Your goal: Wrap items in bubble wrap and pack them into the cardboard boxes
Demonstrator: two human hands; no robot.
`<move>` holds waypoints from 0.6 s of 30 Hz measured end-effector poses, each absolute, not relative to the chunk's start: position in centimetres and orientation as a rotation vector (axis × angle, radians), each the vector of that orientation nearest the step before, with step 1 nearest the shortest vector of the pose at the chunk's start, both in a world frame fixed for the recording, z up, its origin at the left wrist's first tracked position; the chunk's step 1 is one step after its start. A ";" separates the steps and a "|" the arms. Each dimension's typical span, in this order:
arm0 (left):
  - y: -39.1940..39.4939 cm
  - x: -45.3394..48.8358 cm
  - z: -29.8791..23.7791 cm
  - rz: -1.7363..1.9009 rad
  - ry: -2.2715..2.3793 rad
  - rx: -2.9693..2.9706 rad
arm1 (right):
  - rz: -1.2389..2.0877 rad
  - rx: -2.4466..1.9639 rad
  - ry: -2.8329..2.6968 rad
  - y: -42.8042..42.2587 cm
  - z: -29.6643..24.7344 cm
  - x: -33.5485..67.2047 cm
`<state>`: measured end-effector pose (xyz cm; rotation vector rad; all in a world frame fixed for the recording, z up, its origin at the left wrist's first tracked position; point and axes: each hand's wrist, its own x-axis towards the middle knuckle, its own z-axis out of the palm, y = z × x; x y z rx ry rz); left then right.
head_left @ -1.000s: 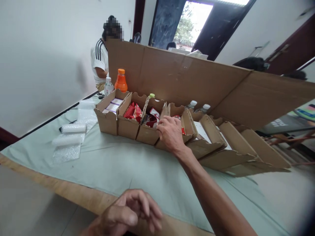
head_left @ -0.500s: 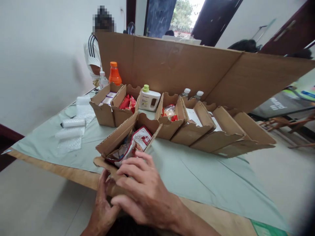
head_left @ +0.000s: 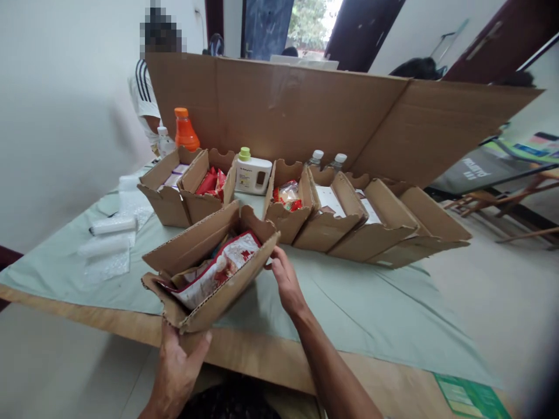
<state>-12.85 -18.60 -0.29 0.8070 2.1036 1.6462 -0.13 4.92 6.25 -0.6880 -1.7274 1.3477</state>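
Note:
An open-topped cardboard box (head_left: 227,291) with scalloped ends slants across the near part of the table. Inside it lie a white and dark-red printed food bag (head_left: 227,265) and other packets that are partly hidden. My left hand (head_left: 177,364) grips the box's near end from below, its thumb at the lower edge and the other fingers hidden under the cardboard. At the far right corner, my right hand (head_left: 286,279) is closed on the box, with its fingertips partly behind the end wall.
Behind stand more cardboard boxes (head_left: 345,230) holding packets and white cartons, with a white jug (head_left: 253,174) between them. An orange bottle (head_left: 187,134) stands back left. Bubble wrap (head_left: 105,247) lies left. A cardboard panel (head_left: 279,110) spans the back; a person (head_left: 146,93) is beyond.
My right hand has moved from above the food bag to the box's far right corner. The box's near end has swung left and appears raised, with my left hand under it.

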 end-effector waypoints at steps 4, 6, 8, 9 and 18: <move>-14.9 -11.6 0.9 1.610 2.075 0.928 | 1.091 -0.826 -1.568 2.1 4.6 6.1; -11.6 -10.9 1.8 1.593 1.973 1.093 | 0.978 -0.910 -1.464 1.9 3.9 9.1; -7.9 -10.3 2.5 1.553 1.840 1.276 | 0.921 -0.964 -1.345 2.2 3.2 11.4; -6.2 -10.1 2.7 1.538 1.777 1.356 | 0.917 -0.979 -1.281 2.4 2.9 12.2; -3.0 -10.3 0.7 1.373 1.678 1.404 | 1.181 -1.305 -1.160 0.3 -0.3 13.9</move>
